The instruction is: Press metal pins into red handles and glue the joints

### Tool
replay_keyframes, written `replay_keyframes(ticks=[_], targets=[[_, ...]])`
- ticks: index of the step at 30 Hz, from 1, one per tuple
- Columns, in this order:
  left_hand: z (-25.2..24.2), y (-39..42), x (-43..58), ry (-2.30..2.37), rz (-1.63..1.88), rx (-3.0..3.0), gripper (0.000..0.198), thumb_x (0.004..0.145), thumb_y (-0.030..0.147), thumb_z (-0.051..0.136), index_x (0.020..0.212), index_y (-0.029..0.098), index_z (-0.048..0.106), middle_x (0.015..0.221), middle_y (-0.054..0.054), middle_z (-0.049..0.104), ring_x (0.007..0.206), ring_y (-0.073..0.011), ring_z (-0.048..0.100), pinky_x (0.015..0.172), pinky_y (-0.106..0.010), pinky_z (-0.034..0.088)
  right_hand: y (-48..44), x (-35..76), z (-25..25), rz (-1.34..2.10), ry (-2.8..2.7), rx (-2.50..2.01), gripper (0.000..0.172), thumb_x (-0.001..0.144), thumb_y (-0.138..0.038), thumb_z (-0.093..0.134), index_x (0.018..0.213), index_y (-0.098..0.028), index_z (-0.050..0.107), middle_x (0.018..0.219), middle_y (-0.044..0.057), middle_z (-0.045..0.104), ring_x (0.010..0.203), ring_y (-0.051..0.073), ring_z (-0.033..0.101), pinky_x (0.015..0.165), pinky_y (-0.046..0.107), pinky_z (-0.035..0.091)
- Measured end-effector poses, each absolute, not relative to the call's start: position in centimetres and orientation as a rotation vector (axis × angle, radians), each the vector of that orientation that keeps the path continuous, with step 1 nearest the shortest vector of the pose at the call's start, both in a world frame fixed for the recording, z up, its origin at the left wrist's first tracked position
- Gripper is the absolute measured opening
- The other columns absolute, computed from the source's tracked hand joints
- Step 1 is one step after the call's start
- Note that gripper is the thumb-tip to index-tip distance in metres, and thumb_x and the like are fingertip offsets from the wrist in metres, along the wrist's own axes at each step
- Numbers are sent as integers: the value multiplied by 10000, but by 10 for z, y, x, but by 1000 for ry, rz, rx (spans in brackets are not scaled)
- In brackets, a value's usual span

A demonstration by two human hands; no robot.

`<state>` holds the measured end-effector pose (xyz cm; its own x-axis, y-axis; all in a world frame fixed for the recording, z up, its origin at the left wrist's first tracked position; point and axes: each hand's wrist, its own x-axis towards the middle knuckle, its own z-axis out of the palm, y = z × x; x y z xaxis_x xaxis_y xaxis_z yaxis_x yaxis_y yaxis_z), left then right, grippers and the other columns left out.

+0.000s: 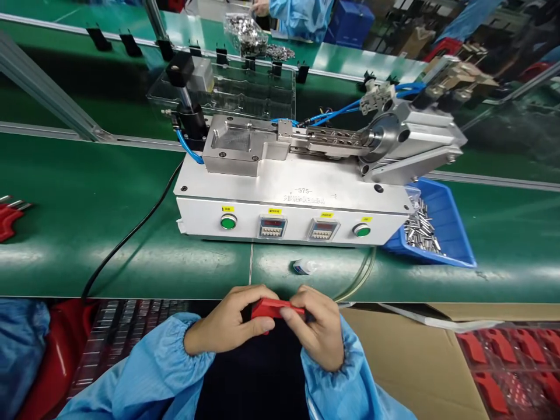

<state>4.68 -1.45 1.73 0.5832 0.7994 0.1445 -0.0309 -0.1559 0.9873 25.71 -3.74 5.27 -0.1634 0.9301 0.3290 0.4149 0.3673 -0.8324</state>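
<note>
A red plastic part [273, 308], shaped like a small tool handle, is held level in front of the bench edge. My left hand [234, 321] grips its left end between thumb and fingers. At its right end my right hand [319, 326] pinches it, thumb on the near face. The fingers cover much of both ends. Beyond the hands stands a white and metal bench machine [280, 195] with green buttons, two small counters and a steel fixture [231, 143] on top. A small white bottle [305, 267] lies between the machine and my hands.
On the right, a blue bin [450, 227] holds many metal pins. Red parts sit in clear trays [516, 361] beside a cardboard box [406, 356]. A black cable [135, 227] crosses the green bench at left, near more red parts [9, 219]. Another person's sleeve [301, 17] shows behind.
</note>
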Motion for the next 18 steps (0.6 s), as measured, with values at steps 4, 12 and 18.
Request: replay_keyframes(ticks=[4, 12, 18], targets=[[11, -9, 52, 729, 850, 1479, 465, 1050, 590, 659, 935, 154, 771, 773, -35, 660, 685, -157, 589, 673, -268, 485, -35, 262, 54, 688, -1821, -1139, 305, 1047, -212, 676, 770, -222, 548, 609, -46, 457, 530, 118, 416, 533, 276, 347], [-8, 9, 59, 978, 860, 1020, 630, 884, 770, 760, 887, 141, 734, 641, 5, 611, 509, -119, 515, 491, -240, 435, -20, 299, 19, 504, -1435, -1443, 310, 922, -308, 838, 1190, -259, 691, 1005, 42, 677, 867, 215, 665, 747, 347, 585], [-5, 8, 61, 913, 857, 1010, 583, 896, 733, 774, 894, 153, 718, 677, -4, 665, 538, -120, 587, 525, -229, 489, -15, 289, 5, 720, -1511, -1461, 153, 1007, -366, 722, 1098, -248, 690, 1238, 115, 748, 1189, 293, 717, 1029, 467, 593]])
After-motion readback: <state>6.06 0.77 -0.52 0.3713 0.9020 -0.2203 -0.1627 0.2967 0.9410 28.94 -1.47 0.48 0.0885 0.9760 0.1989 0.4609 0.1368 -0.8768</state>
